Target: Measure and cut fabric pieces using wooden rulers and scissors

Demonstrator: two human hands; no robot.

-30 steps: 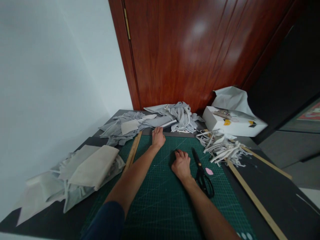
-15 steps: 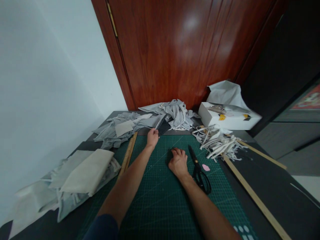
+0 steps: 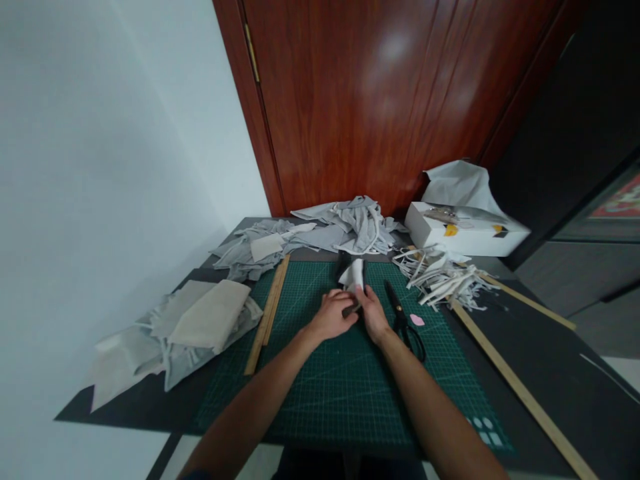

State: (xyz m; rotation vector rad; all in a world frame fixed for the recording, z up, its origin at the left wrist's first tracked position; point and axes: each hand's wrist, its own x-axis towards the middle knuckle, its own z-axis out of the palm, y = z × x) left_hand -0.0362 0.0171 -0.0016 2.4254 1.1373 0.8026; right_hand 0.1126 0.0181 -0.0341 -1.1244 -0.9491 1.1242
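Both my hands are together over the green cutting mat (image 3: 320, 387), holding a folded black and white piece of what looks like cloth (image 3: 356, 273). My left hand (image 3: 334, 316) is closed on its near end, where a small brownish strip shows between the fingers. My right hand (image 3: 373, 313) grips its right side with the thumb up. Part of the piece is hidden behind my fingers. Just right of my right hand lie black-handled scissors (image 3: 403, 325), blades pointing away, with a small pink piece, perhaps tailor's chalk (image 3: 417, 320), beside them.
Wooden rulers (image 3: 270, 307) lie on the mat's left side. Grey cloth piles (image 3: 245, 247) and folded cream cloth (image 3: 210, 317) are at the left. More grey cloth (image 3: 357, 223) lies at the back. Right are pale strips (image 3: 445, 277), a white box (image 3: 470, 233) and a long wooden strip (image 3: 520, 387).
My left hand has drawn the dark piece back from the far cloth piles to the middle of the mat. My right hand, before resting on the mat, now grips it too.
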